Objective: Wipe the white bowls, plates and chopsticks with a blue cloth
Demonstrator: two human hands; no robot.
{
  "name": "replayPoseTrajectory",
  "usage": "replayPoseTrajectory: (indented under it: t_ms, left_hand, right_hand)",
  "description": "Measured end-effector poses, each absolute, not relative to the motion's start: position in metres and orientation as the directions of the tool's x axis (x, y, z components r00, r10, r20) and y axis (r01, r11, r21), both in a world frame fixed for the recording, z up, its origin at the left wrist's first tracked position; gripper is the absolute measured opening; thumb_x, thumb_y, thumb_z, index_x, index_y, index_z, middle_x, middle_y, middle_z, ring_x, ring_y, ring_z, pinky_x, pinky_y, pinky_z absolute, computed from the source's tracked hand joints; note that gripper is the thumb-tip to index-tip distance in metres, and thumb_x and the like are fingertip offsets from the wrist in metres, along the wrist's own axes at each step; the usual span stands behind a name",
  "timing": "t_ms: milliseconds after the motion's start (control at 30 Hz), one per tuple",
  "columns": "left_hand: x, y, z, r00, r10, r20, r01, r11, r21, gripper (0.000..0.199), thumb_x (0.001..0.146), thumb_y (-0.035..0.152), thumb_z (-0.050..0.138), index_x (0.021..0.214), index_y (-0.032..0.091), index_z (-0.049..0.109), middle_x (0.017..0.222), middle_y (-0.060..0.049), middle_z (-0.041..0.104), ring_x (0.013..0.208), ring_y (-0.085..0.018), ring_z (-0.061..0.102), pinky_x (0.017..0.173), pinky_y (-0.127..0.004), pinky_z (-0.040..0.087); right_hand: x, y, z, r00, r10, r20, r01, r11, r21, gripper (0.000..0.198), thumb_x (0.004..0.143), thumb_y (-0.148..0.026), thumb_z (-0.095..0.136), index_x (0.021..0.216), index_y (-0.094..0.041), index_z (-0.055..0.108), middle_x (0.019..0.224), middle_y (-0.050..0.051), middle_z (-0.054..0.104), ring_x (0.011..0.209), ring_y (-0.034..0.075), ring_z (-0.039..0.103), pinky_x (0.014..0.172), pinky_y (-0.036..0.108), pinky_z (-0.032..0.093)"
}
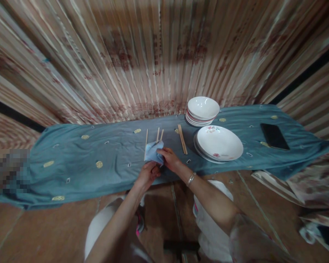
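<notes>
My right hand (pixel 167 157) is closed on a light blue cloth (pixel 154 151) near the front edge of the table. Two chopsticks (pixel 158 135) stick out beyond the cloth's far side, and their middles are covered by it. My left hand (pixel 149 174) is closed just below the cloth, its fingers curled where the two chopsticks converge; their near ends are hidden. A single chopstick (pixel 146 141) lies along the cloth's left side. To the right of my right hand, a small bunch of chopsticks (pixel 182 139) rests on the tablecloth.
Stacked plates (pixel 235 147) with flower prints stand right of the chopsticks, with stacked white bowls (pixel 203 106) behind them. A dark flat tablet-like object (pixel 274 136) lies farther right. The blue-green tablecloth (pixel 76 157) covers a narrow table against striped curtains (pixel 142 54).
</notes>
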State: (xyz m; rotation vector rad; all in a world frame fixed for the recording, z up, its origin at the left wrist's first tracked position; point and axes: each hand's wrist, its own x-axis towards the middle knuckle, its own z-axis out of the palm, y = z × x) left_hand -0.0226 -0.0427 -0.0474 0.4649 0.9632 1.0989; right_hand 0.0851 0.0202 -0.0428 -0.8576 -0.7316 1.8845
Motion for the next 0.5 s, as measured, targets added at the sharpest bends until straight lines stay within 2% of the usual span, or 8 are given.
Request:
replayPoseTrajectory:
  t_ms: [167,333,500]
  left_hand:
    - [-0.024,-0.042,-0.047,0.132,0.901,-0.413,-0.528,0.416,0.74,0.033,0.065,0.038,0.078,0.061,0.015,0.054,0.043,0.01,0.031,0.041,-0.004,0.028,0.044,-0.019,0.031]
    - [-0.022,-0.044,-0.047,0.174,0.899,-0.401,-0.495,0.432,0.753,0.035,0.065,0.044,0.078,0.072,0.012,0.064,0.043,0.011,0.03,0.042,-0.003,0.026,0.045,-0.019,0.031]
    - [-0.02,-0.048,-0.047,0.206,0.885,-0.418,-0.451,0.465,0.762,0.035,0.068,0.045,0.076,0.075,0.011,0.067,0.044,0.009,0.03,0.041,-0.004,0.027,0.046,-0.02,0.031]
  right_hand:
    - [0.085,0.02,-0.046,-0.321,0.908,-0.27,-0.474,-0.401,-0.784,0.018,0.05,-0.029,0.074,0.056,-0.019,0.061,0.052,-0.007,0.059,0.051,0.008,0.047,0.052,0.022,0.035]
    - [0.093,0.03,-0.043,-0.261,0.929,-0.261,-0.484,-0.36,-0.797,0.02,0.052,-0.03,0.077,0.054,-0.02,0.06,0.049,-0.007,0.057,0.048,0.008,0.047,0.051,0.021,0.036]
    - [0.107,0.044,-0.038,-0.213,0.947,-0.241,-0.474,-0.316,-0.822,0.024,0.058,-0.035,0.076,0.054,-0.021,0.058,0.052,-0.004,0.061,0.057,0.012,0.057,0.055,0.022,0.041]
